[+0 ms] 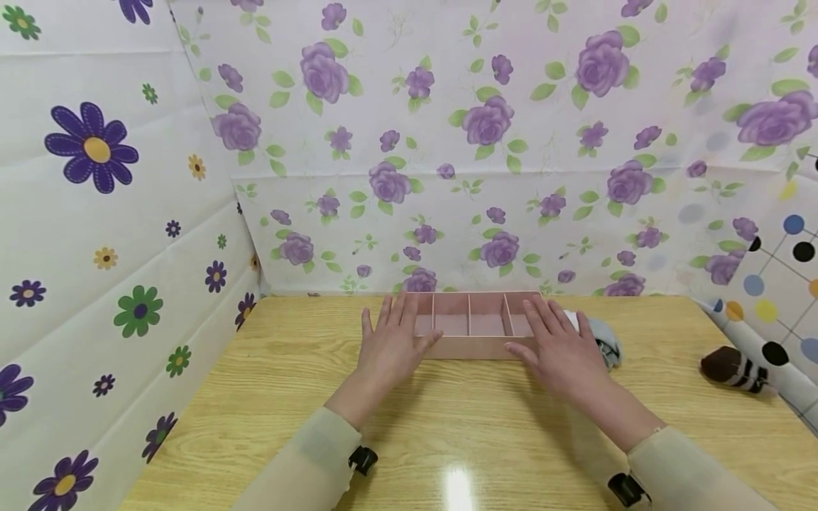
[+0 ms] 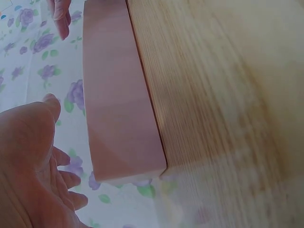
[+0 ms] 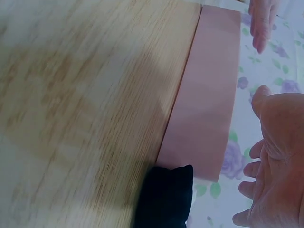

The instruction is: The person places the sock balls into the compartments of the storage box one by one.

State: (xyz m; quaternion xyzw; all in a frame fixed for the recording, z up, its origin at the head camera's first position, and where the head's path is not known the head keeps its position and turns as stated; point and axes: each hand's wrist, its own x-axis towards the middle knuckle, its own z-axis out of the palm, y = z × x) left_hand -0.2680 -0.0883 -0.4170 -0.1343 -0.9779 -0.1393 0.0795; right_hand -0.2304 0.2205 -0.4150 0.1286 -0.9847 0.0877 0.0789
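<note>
Right hand [image 1: 567, 355] above pink box [image 1: 474, 348]

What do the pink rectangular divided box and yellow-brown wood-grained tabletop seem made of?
Pink box: probably smooth, matte plastic, possibly coated card, judging by its thin, straight walls. Tabletop: wood or printed laminate, from its grain; bright glare suggests gloss.

The divided box [image 1: 476, 347] is plain pink, the counter [image 1: 486, 411] yellowish woodgrain, the rear wall covering [image 1: 447, 149] white with purple roses.
</note>
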